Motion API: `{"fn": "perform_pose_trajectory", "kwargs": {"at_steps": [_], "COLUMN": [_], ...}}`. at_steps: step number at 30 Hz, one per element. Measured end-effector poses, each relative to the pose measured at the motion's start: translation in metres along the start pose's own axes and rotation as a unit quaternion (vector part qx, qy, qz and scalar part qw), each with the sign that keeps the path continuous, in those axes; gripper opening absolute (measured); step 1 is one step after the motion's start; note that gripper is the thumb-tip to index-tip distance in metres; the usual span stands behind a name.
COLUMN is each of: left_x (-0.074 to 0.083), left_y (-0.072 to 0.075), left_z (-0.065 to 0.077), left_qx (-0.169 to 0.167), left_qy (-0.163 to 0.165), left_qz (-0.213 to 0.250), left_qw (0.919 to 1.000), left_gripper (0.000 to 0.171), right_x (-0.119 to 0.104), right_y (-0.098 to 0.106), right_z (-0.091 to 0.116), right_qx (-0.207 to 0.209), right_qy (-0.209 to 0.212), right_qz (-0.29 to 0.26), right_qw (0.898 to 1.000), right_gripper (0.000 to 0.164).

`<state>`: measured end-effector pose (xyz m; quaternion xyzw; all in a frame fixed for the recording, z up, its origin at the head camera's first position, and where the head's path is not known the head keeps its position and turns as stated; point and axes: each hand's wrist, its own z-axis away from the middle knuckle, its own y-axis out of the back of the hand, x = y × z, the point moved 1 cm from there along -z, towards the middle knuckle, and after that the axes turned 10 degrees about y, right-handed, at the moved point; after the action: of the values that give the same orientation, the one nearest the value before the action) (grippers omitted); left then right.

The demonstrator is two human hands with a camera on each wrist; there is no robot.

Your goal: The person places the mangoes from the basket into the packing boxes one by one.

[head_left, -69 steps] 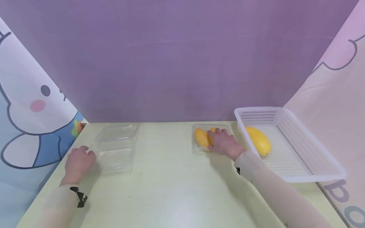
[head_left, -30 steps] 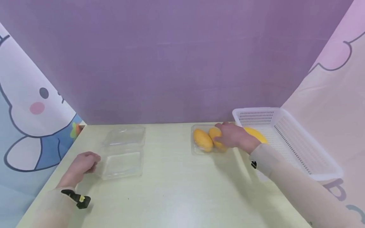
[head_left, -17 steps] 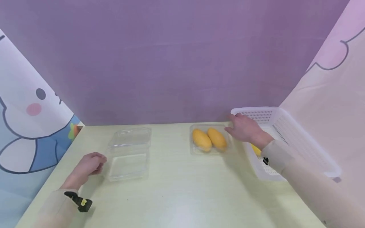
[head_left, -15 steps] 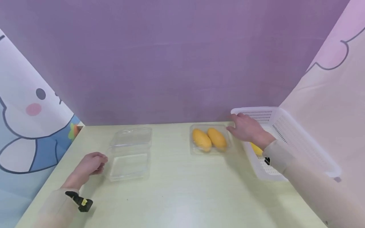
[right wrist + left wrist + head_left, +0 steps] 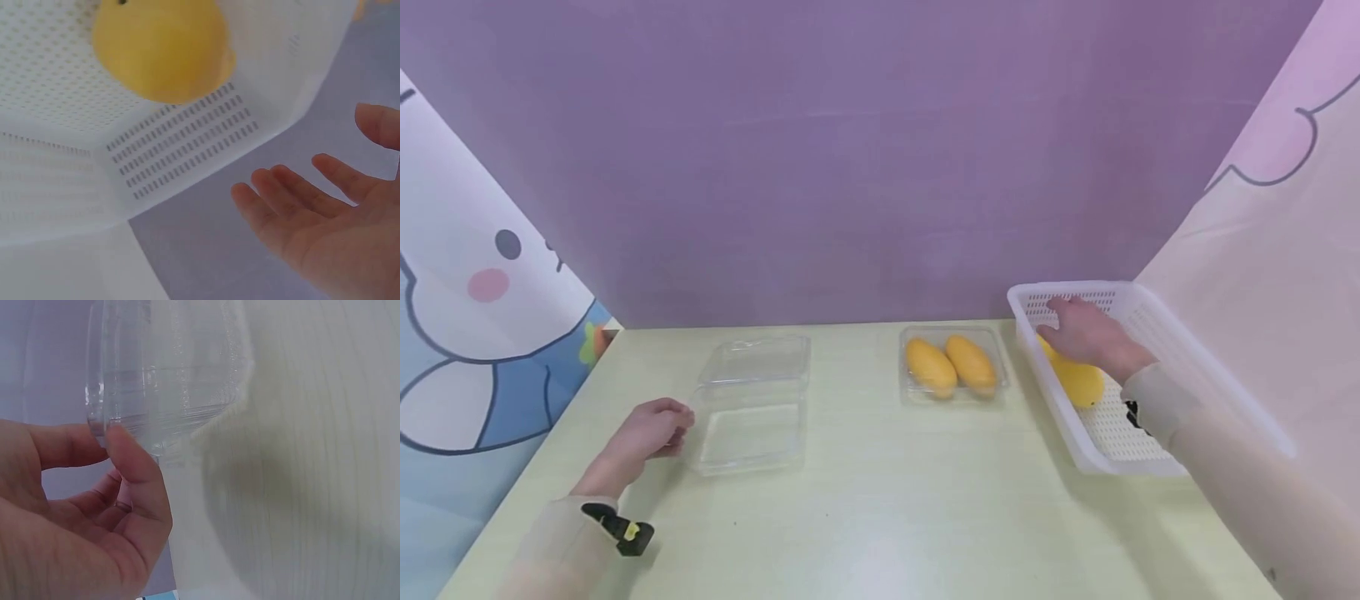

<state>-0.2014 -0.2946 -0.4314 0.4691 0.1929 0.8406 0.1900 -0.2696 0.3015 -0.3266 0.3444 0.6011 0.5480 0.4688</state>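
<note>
"While your left hand (image 5: 651, 429) pinches the left edge of the clear box (image 5: 752, 437), which step does your right hand (image 5: 1090, 333) seem to be on?"

"You look to be reaching for the mango (image 5: 1078, 385). It lies inside the white basket (image 5: 1135, 465), below your right hand, and the right wrist view shows a gap between them, so that hand grips nothing."

"And what would your next move call for?"

"Lowering your palm onto the fruit and curling your fingers round it, I'd judge, minding the basket's left wall beside it."

"How are your hands posed?"

"Your right palm faces down, fingers parted, thumb standing off. Your left thumb and forefinger meet on the box's edge, the other fingers curled beneath."
</note>
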Motion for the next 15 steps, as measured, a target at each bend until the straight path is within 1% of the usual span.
{"fn": "perform_pose_trajectory", "kwargs": {"at_steps": [5, 7, 13, 15], "left_x": [0.003, 0.005, 0.011, 0.014], "left_y": [-0.005, -0.007, -0.017, -0.022], "left_z": [0.000, 0.000, 0.000, 0.000], "left_qx": [-0.002, -0.005, -0.013, -0.015], "left_qy": [0.006, 0.003, -0.009, -0.010], "left_qz": [0.007, 0.008, 0.016, 0.020], "left_qw": [1.0000, 0.9999, 0.9998, 0.9996], "left_gripper": [0.030, 0.031, 0.030, 0.029], "right_x": [0.016, 0.021, 0.031, 0.035], "right_y": [-0.004, -0.007, -0.012, -0.013], "right_z": [-0.001, -0.001, -0.001, -0.001], "right_qx": [-0.009, -0.016, -0.052, -0.065], "right_qy": [-0.001, -0.003, -0.020, -0.019], "right_qz": [-0.042, -0.060, -0.094, -0.100], "right_qw": [0.999, 0.998, 0.994, 0.993], "right_gripper": [0.060, 0.061, 0.062, 0.061]}}
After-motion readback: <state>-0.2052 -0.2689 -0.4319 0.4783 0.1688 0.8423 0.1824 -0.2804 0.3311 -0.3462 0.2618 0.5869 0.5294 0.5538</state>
